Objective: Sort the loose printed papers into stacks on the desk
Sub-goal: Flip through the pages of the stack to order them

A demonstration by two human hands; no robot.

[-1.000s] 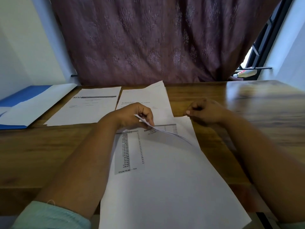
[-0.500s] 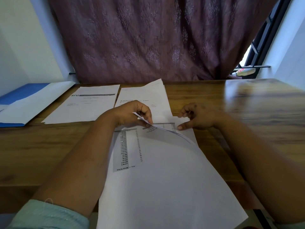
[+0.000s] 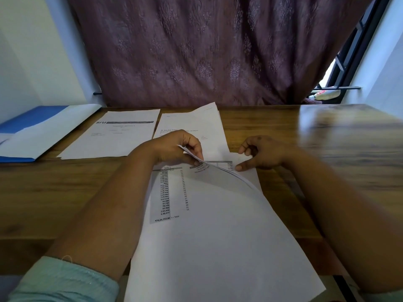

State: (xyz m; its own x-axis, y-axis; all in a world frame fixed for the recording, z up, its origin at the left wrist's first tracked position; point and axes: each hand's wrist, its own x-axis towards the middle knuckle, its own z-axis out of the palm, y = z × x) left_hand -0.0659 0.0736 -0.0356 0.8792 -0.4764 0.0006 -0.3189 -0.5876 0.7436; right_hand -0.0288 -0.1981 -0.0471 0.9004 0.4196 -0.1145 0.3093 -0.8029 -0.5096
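Note:
A loose pile of printed sheets (image 3: 218,236) lies in front of me on the wooden desk (image 3: 65,192). My left hand (image 3: 181,149) pinches the far corner of the top sheets and lifts it, baring a sheet with a column of numbers (image 3: 165,192). My right hand (image 3: 261,153) rests on the lower sheet's far right corner with its fingers spread and a fingertip pressing the paper. Two sorted stacks lie further back: one with a dark header bar (image 3: 117,136) and one with a letter heading (image 3: 196,125).
A blue folder with a white envelope on it (image 3: 37,131) lies at the far left. A purple curtain (image 3: 196,51) hangs behind the desk, with a window at the right. The desk's right side (image 3: 349,138) is bare wood.
My right hand has opened from a loose fist and come down on the lower sheet's corner. My left hand keeps the lifted corner pinched.

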